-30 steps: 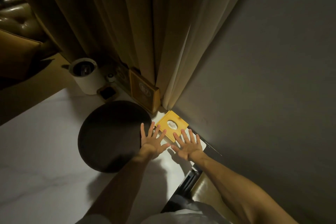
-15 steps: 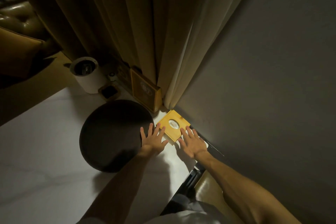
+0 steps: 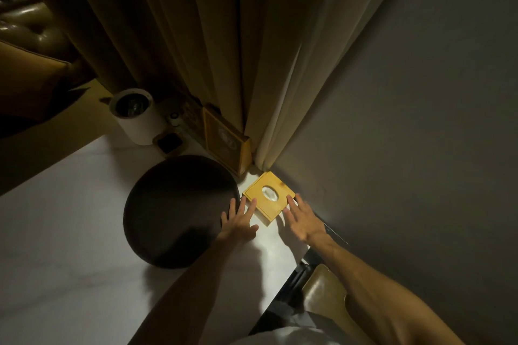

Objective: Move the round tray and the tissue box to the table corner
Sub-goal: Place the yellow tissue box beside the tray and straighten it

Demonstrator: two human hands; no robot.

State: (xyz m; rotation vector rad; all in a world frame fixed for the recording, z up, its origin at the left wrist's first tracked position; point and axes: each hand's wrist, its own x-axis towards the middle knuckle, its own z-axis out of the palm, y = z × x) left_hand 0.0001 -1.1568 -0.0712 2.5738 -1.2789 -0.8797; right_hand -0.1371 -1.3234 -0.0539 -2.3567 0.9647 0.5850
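A yellow wooden tissue box (image 3: 269,197) with an oval opening sits flat in the far right corner of the white table (image 3: 70,232), against the grey wall. To its left lies the dark round tray (image 3: 179,210). My left hand (image 3: 238,221) rests between them, fingers spread, fingertips touching the box's near left edge and the tray's rim. My right hand (image 3: 304,221) lies flat with fingers apart, fingertips at the box's near right corner. Neither hand grips anything.
A yellow framed box (image 3: 227,143) leans against the curtain (image 3: 196,36) behind the tray. A white cylinder (image 3: 137,117) and a small dark square item (image 3: 169,142) stand at the back. A chair (image 3: 325,297) sits by the table's right edge.
Both hands slid forward toward the corner, and the tissue box moved slightly farther in. The right hand's fingertips now sit at the box's corner rather than behind it.
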